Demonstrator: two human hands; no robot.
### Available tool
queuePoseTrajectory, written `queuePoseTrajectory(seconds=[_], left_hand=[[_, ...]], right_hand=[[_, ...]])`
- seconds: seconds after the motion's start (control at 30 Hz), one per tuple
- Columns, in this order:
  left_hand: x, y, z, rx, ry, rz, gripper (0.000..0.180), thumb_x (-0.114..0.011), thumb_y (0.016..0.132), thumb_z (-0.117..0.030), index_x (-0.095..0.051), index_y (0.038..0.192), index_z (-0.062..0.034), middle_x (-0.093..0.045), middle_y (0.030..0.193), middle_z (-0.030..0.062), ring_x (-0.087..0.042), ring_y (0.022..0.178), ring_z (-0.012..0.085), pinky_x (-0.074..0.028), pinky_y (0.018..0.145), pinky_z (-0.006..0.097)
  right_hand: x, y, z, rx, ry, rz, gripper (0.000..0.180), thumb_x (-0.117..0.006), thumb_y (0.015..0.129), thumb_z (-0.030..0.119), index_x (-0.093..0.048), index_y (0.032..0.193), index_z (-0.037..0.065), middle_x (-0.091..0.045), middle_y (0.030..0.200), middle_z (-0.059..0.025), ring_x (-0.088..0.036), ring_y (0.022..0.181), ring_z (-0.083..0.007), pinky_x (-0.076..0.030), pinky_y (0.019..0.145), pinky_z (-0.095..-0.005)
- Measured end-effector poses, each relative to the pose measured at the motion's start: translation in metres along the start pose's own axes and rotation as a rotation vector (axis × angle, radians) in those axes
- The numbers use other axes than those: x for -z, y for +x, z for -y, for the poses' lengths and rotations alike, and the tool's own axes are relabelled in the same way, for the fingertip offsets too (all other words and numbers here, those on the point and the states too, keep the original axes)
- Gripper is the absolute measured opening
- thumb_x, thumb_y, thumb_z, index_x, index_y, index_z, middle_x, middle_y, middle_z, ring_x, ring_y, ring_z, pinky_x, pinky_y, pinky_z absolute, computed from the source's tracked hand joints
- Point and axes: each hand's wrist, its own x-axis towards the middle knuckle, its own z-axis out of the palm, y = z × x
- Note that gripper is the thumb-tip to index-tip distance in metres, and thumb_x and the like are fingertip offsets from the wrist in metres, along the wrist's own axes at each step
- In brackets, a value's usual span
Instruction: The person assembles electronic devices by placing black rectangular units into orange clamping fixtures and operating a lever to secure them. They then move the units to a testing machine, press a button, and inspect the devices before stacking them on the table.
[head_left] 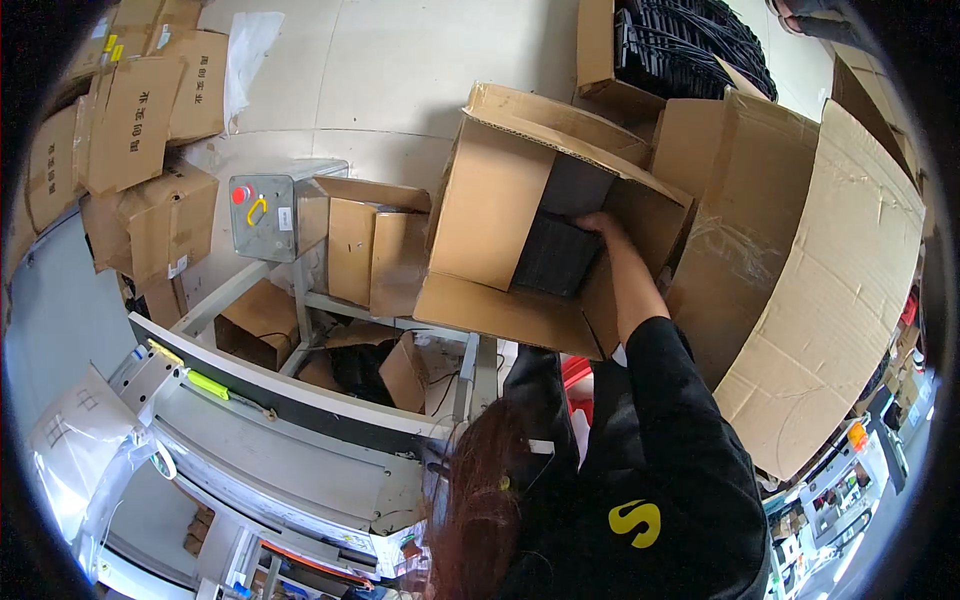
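Observation:
My right hand [592, 223] reaches down into an open cardboard box [492, 212]. Its fingers look bent over the upper right edge of a black block-like stack [553, 255] with a finely lined surface. The fingertips are partly hidden there. Beside that stack, another dark flat surface [580, 185] lines the box's far inside. A brown inner panel takes up the left part of the opening, and the flaps are folded outward. My left hand does not show.
Large cardboard sheets [820, 290] stand at the right. Behind is a carton of black cabled parts [695, 45]. To the left are a metal can [265, 218] with a red cap, smaller cartons [350, 250], and a white-framed workbench [300, 440]. Stacked boxes [135, 120] fill the far left.

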Motion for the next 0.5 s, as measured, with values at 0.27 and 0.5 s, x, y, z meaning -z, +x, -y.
queuePoseTrajectory(seconds=[0.27,0.5], left_hand=[[-0.01,-0.015,-0.021,-0.069,-0.027,-0.03,0.027,-0.047,0.094,-0.014,-0.053,0.117,-0.0011,-0.058,0.101,0.0212,-0.06,0.09,0.0335,-0.048,0.077,0.038],[0.019,0.003,-0.187,-0.672,0.125,-0.163,0.026,-0.047,0.092,-0.009,-0.054,0.116,-0.0004,-0.058,0.101,0.021,-0.059,0.091,0.0345,-0.048,0.077,0.039]], right_hand=[[0.002,-0.003,0.011,-0.137,0.458,0.363,0.058,-0.069,0.081,0.042,-0.052,0.127,0.012,-0.042,0.137,-0.0058,-0.043,0.125,-0.0253,-0.047,0.096,-0.0464],[-0.004,-0.02,-0.02,0.653,0.333,0.682,0.063,-0.071,0.081,0.035,-0.044,0.131,0.009,-0.041,0.136,-0.008,-0.042,0.123,-0.023,-0.046,0.097,-0.0396]])
